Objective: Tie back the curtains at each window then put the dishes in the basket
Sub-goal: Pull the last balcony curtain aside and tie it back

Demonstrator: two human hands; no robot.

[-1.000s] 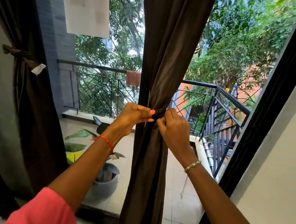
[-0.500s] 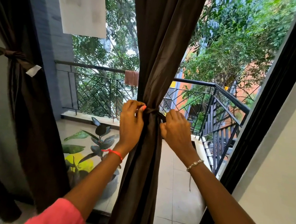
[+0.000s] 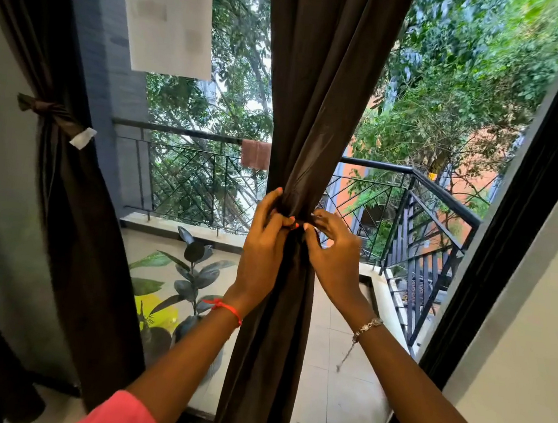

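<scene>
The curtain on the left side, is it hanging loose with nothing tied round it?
No, the left curtain is gathered in by a tie knotted round it.

Only unreadable dark print on yellow object

The person wears a top with a short coral-pink sleeve that shows at the left upper arm; both forearms are bare below it. A thin red cord, knotted with a short loose end, circles the wrist of the left hand. The wrist of the right hand carries a silver-coloured bracelet of small linked pieces, with a fine chain hanging from it. The visible fingernails are painted, orange-pink on the left hand, paler on the right.
</scene>
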